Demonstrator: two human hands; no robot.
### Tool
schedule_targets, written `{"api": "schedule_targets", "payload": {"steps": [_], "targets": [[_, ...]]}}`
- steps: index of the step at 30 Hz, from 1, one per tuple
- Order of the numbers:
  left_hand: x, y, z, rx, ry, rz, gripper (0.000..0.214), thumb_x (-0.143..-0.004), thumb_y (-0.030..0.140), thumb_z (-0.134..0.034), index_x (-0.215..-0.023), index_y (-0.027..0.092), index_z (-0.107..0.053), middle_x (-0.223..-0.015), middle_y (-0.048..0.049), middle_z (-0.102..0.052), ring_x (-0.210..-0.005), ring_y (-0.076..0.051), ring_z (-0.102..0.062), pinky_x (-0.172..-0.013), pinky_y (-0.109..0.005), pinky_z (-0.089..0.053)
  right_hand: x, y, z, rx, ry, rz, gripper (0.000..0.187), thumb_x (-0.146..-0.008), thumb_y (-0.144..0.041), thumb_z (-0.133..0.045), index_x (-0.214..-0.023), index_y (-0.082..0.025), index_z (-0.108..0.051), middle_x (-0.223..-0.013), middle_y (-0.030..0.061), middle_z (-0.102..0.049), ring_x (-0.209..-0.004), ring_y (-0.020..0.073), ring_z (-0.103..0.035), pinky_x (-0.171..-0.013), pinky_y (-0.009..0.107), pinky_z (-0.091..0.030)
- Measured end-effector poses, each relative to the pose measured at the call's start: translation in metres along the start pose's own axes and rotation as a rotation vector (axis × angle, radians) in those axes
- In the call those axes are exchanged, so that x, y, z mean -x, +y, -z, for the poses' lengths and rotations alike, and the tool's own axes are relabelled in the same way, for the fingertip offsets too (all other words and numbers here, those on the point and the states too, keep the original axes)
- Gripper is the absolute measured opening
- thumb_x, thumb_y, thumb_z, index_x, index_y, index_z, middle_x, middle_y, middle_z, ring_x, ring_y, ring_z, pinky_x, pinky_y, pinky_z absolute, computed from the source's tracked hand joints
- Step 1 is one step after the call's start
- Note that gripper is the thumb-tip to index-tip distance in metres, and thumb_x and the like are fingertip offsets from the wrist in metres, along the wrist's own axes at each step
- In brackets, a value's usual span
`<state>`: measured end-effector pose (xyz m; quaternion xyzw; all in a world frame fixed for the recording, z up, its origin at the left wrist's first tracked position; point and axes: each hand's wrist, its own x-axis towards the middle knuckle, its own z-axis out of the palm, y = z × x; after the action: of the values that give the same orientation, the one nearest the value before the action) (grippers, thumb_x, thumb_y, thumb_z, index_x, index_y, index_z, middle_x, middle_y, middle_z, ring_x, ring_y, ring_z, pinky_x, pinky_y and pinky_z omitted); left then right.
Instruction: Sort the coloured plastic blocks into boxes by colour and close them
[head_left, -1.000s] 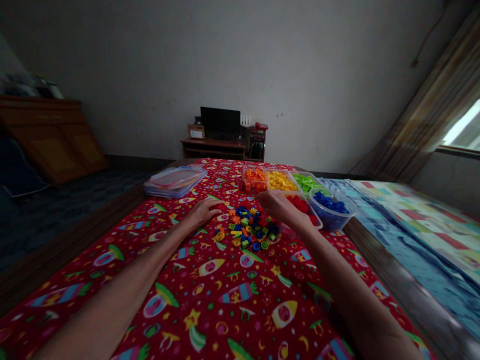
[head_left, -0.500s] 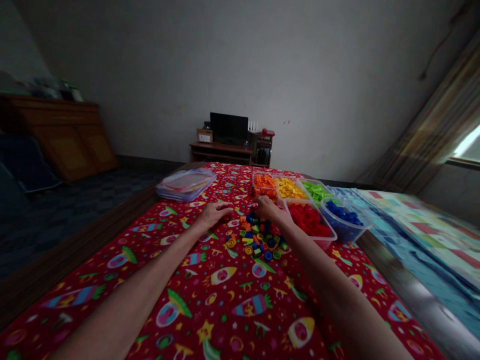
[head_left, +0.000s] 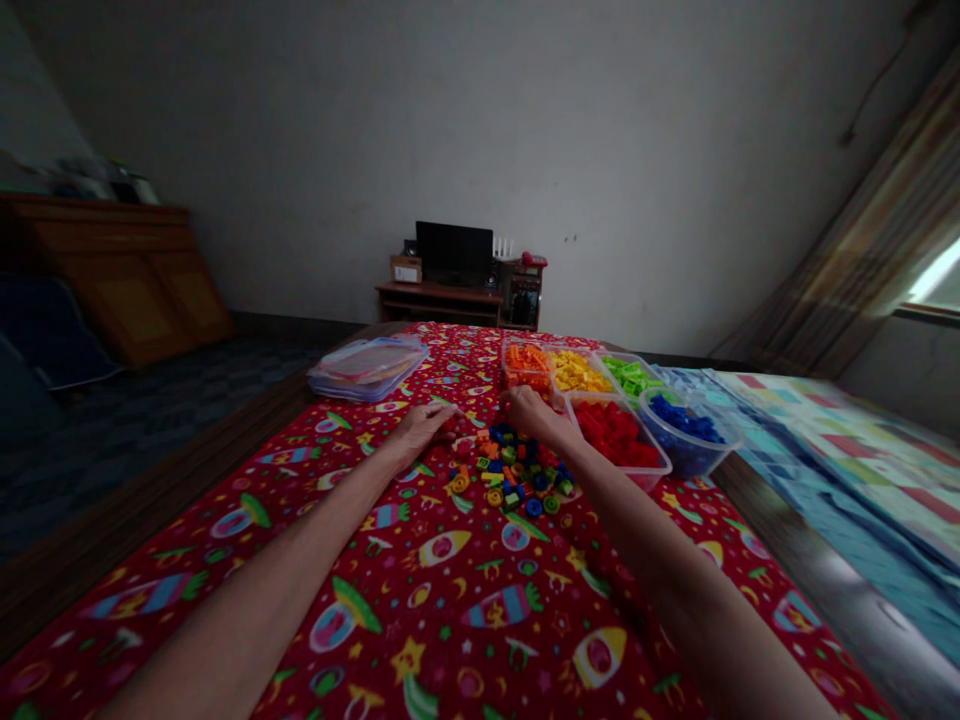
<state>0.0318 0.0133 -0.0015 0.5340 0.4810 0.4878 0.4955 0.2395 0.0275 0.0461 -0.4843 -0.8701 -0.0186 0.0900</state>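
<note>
A loose pile of small toy building bricks in blue, green, orange and yellow lies on the red patterned cloth. Left of the pile, my left hand is low over the cloth with its fingers curled in; what they hold, if anything, is not clear. My right hand is at the pile's far edge, just in front of the orange bricks' box. Its fingers are bent together and point down, and whatever is between them is hidden.
Clear plastic boxes stand at the right: orange bricks, yellow bricks, green bricks, red bricks and blue bricks. Stacked lids lie at the far left. A bed adjoins the table's right side.
My left hand's fingers have curled in from a more stretched pose. My right hand has shifted slightly left at the far edge of the pile. The view has moved a little.
</note>
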Motion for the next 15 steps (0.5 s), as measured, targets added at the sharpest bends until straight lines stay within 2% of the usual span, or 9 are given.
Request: {"api": "schedule_targets", "payload": {"steps": [5,8,10,12,15], "targets": [[0.002,0.003,-0.001,0.021,0.004,-0.006,0.047,-0.064,0.056,-0.068,-0.080,0.012,-0.062,-0.064,-0.0001,-0.059,-0.054,-0.011,-0.055,-0.052,-0.023,-0.045,0.024,0.004,0.031,-0.172,0.204,0.040,0.025,-0.088,-0.013,-0.043,-0.100,-0.015,-0.065,-0.089,0.0071,-0.066,-0.081,0.0139,-0.057,-0.071,0.022,-0.039],[0.002,0.003,-0.001,-0.016,-0.002,-0.022,0.049,-0.064,0.058,-0.067,-0.081,0.012,-0.062,-0.062,0.0004,-0.058,-0.053,-0.011,-0.053,-0.050,-0.023,-0.042,0.041,0.028,0.053,-0.242,0.382,-0.046,0.021,-0.083,-0.013,-0.049,-0.090,-0.014,-0.069,-0.077,0.0057,-0.067,-0.071,0.0134,-0.057,-0.065,0.022,-0.037],[0.002,0.003,-0.001,-0.035,-0.001,-0.023,0.049,-0.063,0.058,-0.066,-0.081,0.012,-0.062,-0.063,0.0002,-0.059,-0.052,-0.010,-0.052,-0.049,-0.023,-0.042,0.052,0.052,0.063,-0.205,0.473,-0.154,0.020,-0.079,-0.012,-0.053,-0.089,-0.014,-0.071,-0.080,0.0067,-0.069,-0.073,0.0145,-0.060,-0.066,0.023,-0.039],[0.001,0.001,-0.001,-0.035,0.009,-0.019,0.050,-0.062,0.058,-0.067,-0.081,0.013,-0.062,-0.064,-0.0001,-0.061,-0.050,-0.010,-0.051,-0.048,-0.023,-0.041,0.062,0.074,0.068,-0.153,0.487,-0.255,0.022,-0.077,-0.010,-0.053,-0.088,-0.014,-0.072,-0.084,0.0081,-0.071,-0.076,0.0161,-0.062,-0.069,0.024,-0.041],[-0.001,-0.001,-0.001,-0.018,0.024,-0.013,0.049,-0.060,0.058,-0.069,-0.079,0.013,-0.063,-0.063,-0.0010,-0.062,-0.049,-0.010,-0.052,-0.047,-0.022,-0.042,0.072,0.096,0.066,-0.141,0.366,-0.315,0.027,-0.074,-0.008,-0.055,-0.093,-0.014,-0.073,-0.089,0.0092,-0.072,-0.080,0.0176,-0.064,-0.073,0.026,-0.044]]}}
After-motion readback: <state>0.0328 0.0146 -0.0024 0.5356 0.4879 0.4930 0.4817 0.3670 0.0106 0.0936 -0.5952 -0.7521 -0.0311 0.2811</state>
